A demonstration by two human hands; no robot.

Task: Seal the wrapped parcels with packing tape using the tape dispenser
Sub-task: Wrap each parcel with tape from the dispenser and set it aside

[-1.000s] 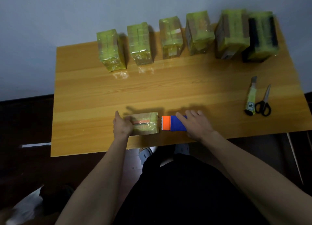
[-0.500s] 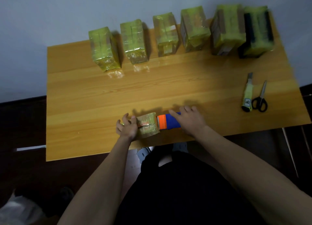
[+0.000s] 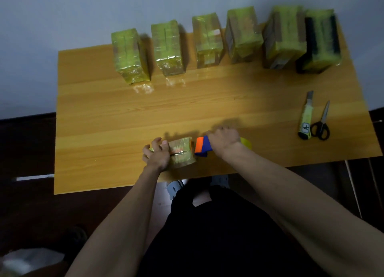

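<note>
Since the earlier frame, the left hand (image 3: 156, 154) has shifted onto the small parcel (image 3: 182, 150), curling over its left end. The parcel lies near the desk's (image 3: 104, 121) front edge, long axis left to right. The right hand (image 3: 225, 141) grips the tape dispenser (image 3: 202, 146), touching the parcel's right end; the pull likely runs along that axis.

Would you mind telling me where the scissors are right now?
In the head view, the scissors lie flat near the table's right edge, just right of the utility knife and beyond the right hand.
</note>
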